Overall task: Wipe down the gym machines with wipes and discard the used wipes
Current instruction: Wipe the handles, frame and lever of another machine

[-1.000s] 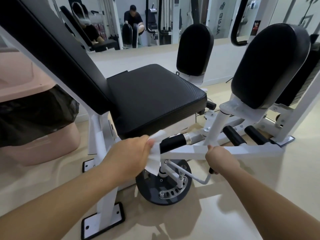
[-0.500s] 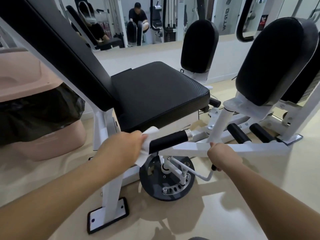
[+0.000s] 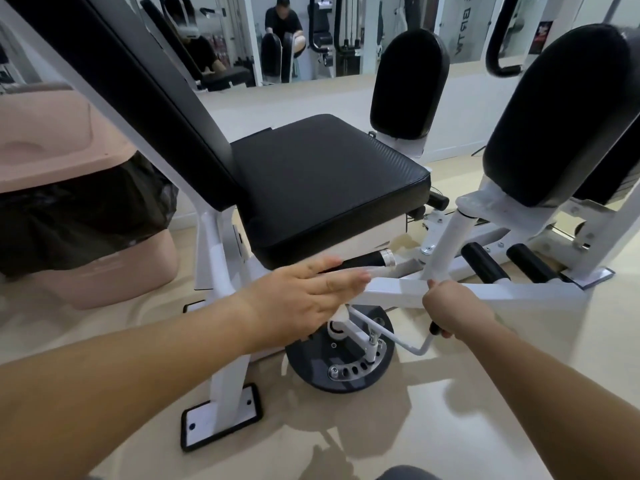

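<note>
Head view: left hand (image 3: 304, 299) lies flat, fingers together, on the handle (image 3: 360, 263); right hand (image 3: 453, 311) grips the lever (image 3: 424, 344).

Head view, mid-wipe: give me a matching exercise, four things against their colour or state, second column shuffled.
Things:
1. left hand
2. right hand
3. seat pad
4. bin

States:
A. pink, lined with a black bag
B. fingers flat, stretched over the handle
C. black, nothing lying on it
D. closed around a lever's black grip

Pairs: 1-B, 2-D, 3-C, 4-A
</note>
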The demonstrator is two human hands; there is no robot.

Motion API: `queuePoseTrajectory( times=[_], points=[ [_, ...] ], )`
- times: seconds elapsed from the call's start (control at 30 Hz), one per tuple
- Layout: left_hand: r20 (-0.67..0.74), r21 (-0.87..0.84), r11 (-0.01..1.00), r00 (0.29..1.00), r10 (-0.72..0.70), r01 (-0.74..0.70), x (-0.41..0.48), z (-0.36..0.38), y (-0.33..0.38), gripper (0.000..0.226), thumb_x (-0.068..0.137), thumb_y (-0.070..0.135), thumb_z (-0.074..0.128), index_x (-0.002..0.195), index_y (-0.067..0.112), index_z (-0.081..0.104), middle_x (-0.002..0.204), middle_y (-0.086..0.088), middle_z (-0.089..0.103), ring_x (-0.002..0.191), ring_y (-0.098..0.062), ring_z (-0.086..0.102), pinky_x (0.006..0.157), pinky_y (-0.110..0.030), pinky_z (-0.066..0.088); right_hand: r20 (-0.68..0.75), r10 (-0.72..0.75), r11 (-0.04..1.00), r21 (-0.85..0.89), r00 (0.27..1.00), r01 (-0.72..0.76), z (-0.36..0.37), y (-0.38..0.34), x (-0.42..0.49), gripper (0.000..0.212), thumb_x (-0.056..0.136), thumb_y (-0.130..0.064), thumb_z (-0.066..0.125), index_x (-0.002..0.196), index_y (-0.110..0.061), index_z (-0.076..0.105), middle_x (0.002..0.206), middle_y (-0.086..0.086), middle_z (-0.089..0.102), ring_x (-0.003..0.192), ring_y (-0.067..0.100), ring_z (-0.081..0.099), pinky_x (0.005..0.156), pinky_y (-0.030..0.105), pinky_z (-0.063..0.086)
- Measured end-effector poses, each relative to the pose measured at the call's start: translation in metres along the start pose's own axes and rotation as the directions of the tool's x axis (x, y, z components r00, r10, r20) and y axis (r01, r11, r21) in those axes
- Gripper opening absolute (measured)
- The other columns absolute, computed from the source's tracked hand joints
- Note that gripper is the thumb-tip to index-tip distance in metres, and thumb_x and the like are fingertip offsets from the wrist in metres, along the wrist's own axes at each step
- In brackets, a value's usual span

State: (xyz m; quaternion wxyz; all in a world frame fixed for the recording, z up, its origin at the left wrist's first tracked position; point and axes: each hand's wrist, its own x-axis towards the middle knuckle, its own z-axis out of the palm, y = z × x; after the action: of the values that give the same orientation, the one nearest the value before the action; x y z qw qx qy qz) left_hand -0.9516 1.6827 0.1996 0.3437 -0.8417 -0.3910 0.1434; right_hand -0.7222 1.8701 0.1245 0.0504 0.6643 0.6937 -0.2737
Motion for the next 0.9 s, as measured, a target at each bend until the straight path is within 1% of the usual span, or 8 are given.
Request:
queuePoseTrajectory(
  times=[0.13, 0.23, 0.33, 0.4, 0.47, 0.67, 0.8, 0.9],
  points=[
    [-0.050, -0.136, 0.991, 0.999, 0.003, -0.010, -0.049, -0.009, 0.009, 0.042, 0.105, 0.002, 0.033, 0.110, 0.012, 0.073, 0.127, -0.005, 0.071, 0.150, -0.023, 0.036, 0.128, -0.042, 0.014, -0.032, -0.034, 0.998, 0.046, 0.999, 0.035, 0.003, 0.004, -0.003, 0.072, 0.093, -0.011, 0.033, 0.160, -0.038, 0.029, 0.076, 0.007, 0.073, 0.059, 0.022, 0.067, 0.050, 0.027, 0.048],
    [-0.249, -0.331, 0.940, 0.954, -0.167, 0.078, -0.058, -0.024, 0.001, 0.020, 0.103, 0.012, 0.055, 0.103, 0.009, 0.075, 0.115, -0.009, 0.074, 0.125, -0.024, 0.062, 0.122, -0.040, 0.032, -0.038, -0.040, 0.999, 0.015, 0.998, 0.041, 0.004, 0.002, -0.001, 0.072, 0.093, -0.009, 0.034, 0.159, -0.035, 0.031, 0.077, 0.008, 0.070, 0.060, 0.023, 0.067, 0.052, 0.030, 0.049],
    [-0.279, -0.543, 0.720, 0.716, -0.640, 0.432, -0.042, -0.037, -0.017, 0.036, 0.107, 0.025, 0.047, 0.127, 0.005, 0.068, 0.136, -0.010, 0.064, 0.134, -0.024, 0.055, 0.117, -0.042, 0.040, -0.032, -0.047, 0.999, -0.021, 0.998, 0.046, 0.006, 0.001, -0.002, 0.071, 0.095, -0.007, 0.035, 0.160, -0.035, 0.030, 0.082, 0.009, 0.068, 0.064, 0.022, 0.068, 0.057, 0.034, 0.053],
    [-0.005, -0.656, 0.409, 0.538, -0.843, 0.634, -0.020, -0.047, -0.011, 0.039, 0.109, 0.032, 0.035, 0.132, 0.014, 0.061, 0.128, 0.000, 0.064, 0.123, -0.020, 0.056, 0.107, -0.040, 0.046, -0.026, -0.039, 0.999, -0.035, 0.999, 0.038, 0.005, 0.001, -0.001, 0.071, 0.095, -0.006, 0.036, 0.160, -0.035, 0.030, 0.081, 0.008, 0.068, 0.068, 0.022, 0.067, 0.061, 0.035, 0.056],
    [0.315, -0.581, 0.322, 0.571, -0.758, 0.748, 0.002, -0.046, 0.014, 0.038, 0.109, 0.039, 0.022, 0.127, 0.024, 0.053, 0.101, 0.011, 0.053, 0.095, -0.014, 0.051, 0.084, -0.036, 0.049, -0.017, -0.039, 0.999, -0.026, 0.999, 0.038, 0.005, 0.001, 0.002, 0.071, 0.095, -0.005, 0.035, 0.159, -0.034, 0.031, 0.080, 0.009, 0.070, 0.069, 0.024, 0.069, 0.069, 0.038, 0.060],
    [0.586, -0.564, 0.210, 0.566, -0.580, 0.799, 0.033, -0.035, -0.010, 0.041, 0.111, 0.038, 0.023, 0.075, 0.027, 0.042, 0.072, 0.005, 0.052, 0.074, -0.021, 0.057, 0.074, -0.044, 0.055, -0.028, 0.008, 1.000, -0.021, 1.000, -0.008, 0.005, 0.000, 0.011, 0.071, 0.095, -0.008, 0.037, 0.160, -0.034, 0.030, 0.077, 0.009, 0.072, 0.062, 0.023, 0.067, 0.056, 0.032, 0.055],
    [0.888, -0.449, -0.312, 0.456, -0.054, 0.837, 0.043, -0.025, -0.042, 0.033, 0.101, 0.018, 0.038, 0.087, 0.005, 0.065, 0.058, -0.006, 0.064, 0.050, -0.024, 0.054, 0.057, -0.033, 0.052, -0.062, 0.026, 1.000, 0.012, 0.998, -0.026, 0.009, 0.002, 0.012, 0.062, 0.096, -0.015, 0.035, 0.155, -0.036, 0.037, 0.073, 0.010, 0.075, 0.066, 0.025, 0.072, 0.066, 0.035, 0.061],
    [0.865, -0.492, -0.207, 0.449, -0.225, 0.845, 0.041, -0.020, -0.035, 0.027, 0.099, 0.020, 0.043, 0.095, 0.004, 0.065, 0.067, -0.008, 0.062, 0.055, -0.022, 0.053, 0.059, -0.034, 0.053, -0.051, 0.042, 0.999, 0.024, 0.998, -0.040, 0.008, 0.001, 0.012, 0.064, 0.096, -0.016, 0.037, 0.156, -0.037, 0.036, 0.076, 0.011, 0.076, 0.068, 0.026, 0.075, 0.072, 0.038, 0.063]
  ],
)
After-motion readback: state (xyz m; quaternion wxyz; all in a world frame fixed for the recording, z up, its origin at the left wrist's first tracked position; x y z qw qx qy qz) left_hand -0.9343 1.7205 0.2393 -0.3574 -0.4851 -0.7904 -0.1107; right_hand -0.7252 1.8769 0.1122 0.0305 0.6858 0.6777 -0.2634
